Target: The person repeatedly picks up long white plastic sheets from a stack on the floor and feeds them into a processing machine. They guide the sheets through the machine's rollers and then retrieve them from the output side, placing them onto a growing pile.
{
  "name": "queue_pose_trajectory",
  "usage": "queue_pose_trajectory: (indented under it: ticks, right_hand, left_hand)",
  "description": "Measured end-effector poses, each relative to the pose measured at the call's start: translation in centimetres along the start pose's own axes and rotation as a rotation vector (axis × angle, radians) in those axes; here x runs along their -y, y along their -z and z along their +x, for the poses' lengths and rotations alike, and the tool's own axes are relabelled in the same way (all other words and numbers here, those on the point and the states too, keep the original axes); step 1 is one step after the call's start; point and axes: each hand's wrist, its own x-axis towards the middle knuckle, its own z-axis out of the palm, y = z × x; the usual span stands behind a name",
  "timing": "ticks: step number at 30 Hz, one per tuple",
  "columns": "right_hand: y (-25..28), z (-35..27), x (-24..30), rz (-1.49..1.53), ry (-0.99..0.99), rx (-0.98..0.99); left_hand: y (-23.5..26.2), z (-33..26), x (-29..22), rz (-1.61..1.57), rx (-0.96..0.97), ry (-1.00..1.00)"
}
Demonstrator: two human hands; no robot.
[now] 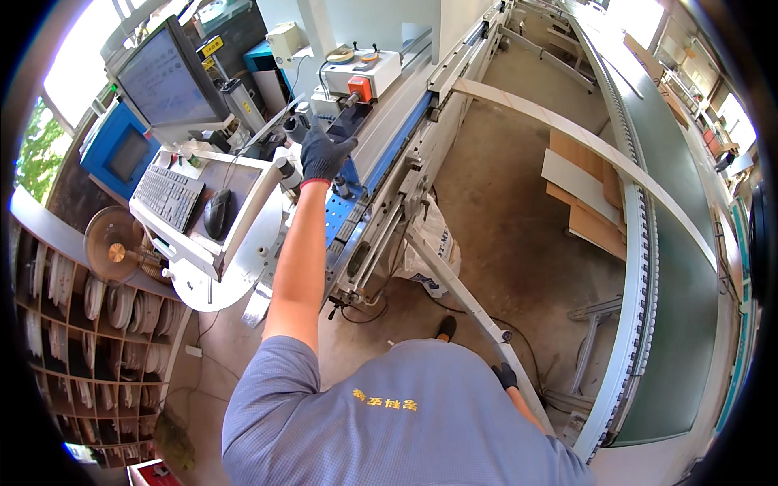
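My left hand [324, 154], in a dark knitted glove with a red cuff, reaches forward over the edge machine's blue plate [339, 212]. Its thumb points right and its other fingers point forward, apart, beside a dark flat panel [350, 121]. I see nothing held in it; the fingertips are partly hidden against dark machine parts. Low on the right, my right hand [506, 376], also dark-gloved, is beside the slanted grey bar [462, 298]. Its visible fingers look extended, with no object in them. I cannot tell whether it touches the bar.
A keyboard [168, 197] and a black mouse [217, 214] lie on a shelf below a monitor [172, 77]. A red switch [360, 87] sits on a white control box. Rolls of edge strip [95, 298] fill the left rack. A green conveyor belt [677, 324] runs along the right.
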Motion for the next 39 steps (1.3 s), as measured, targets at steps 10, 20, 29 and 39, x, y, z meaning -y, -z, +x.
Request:
queue_pose_trajectory:
  ticks: [10, 20, 29, 39]
  right_hand:
    - [0.7, -0.1, 0.3, -0.062, -0.003, 0.038]
    - [1.6, -0.7, 1.4, 0.010, -0.073, 0.065]
    - [1.2, 0.7, 1.5, -0.013, -0.037, 0.054]
    - [1.5, 1.7, 1.9, -0.084, 0.011, 0.049]
  left_hand:
    - [-2.1, -2.6, 1.0, -0.249, -0.129, 0.007]
    - [-2.9, -2.8, 1.8, -0.270, -0.206, -0.009]
    - [-2.8, -2.8, 1.1, -0.268, -0.215, 0.028]
    - [-1.2, -0.1, 2.5, -0.036, 0.056, -0.185]
